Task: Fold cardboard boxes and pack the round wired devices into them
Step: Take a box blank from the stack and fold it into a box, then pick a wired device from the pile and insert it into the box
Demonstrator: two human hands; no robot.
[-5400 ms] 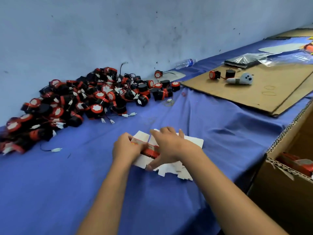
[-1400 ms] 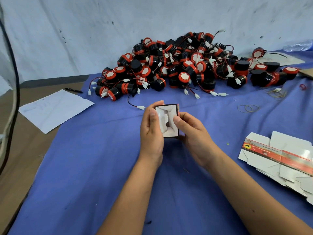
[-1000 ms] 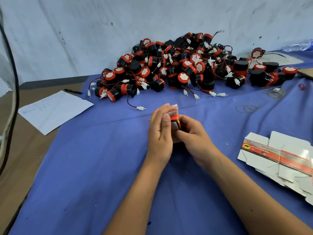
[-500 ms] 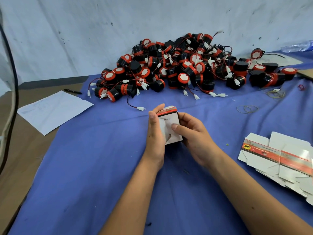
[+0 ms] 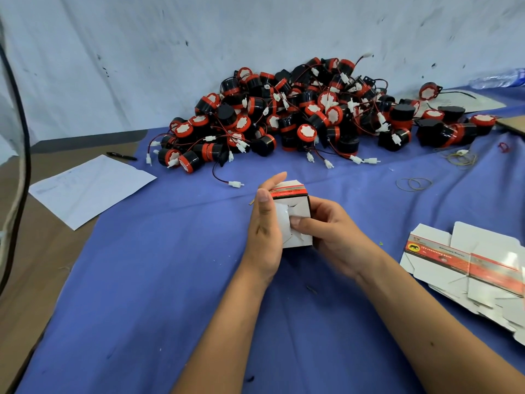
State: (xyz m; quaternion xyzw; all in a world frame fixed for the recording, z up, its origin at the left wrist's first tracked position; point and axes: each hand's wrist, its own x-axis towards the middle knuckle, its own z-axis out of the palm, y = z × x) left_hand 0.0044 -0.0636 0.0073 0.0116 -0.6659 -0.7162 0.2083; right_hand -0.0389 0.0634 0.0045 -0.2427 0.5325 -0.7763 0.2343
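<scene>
White card box [image 5: 292,220], red band along its top edge, held up over the blue worktop [image 5: 170,280] between both hands, centre of view. Left hand [image 5: 265,226] wraps the box's left side, thumb lying up the near-left edge, fingers curled behind. Right hand [image 5: 326,231] grips the right side, thumb pressed onto the white interlocking flaps facing the camera. The flaps look tucked but not fully flat, so I'd judge this as the base-locking step, nearly done; can't see whether the far end is open. Pile of round wired devices [image 5: 312,115], black bodies with red rims, sits straight ahead beyond the box against the wall. Nearest loose ones lie ahead-left of the box [image 5: 181,163], closer to the left hand, with one trailing lead and its white connector [image 5: 235,184] just beyond the left fingertips. Key relation: closed end faces the person, so the box likely needs turning open-end-up before a device drops in; left hand is better placed to reach. Stack of flat box blanks [image 5: 466,263] lies well right, nearer the right arm. Paper sheet [image 5: 91,189] and pen [image 5: 122,157] far left, rubber bands [image 5: 414,184] right of centre.
</scene>
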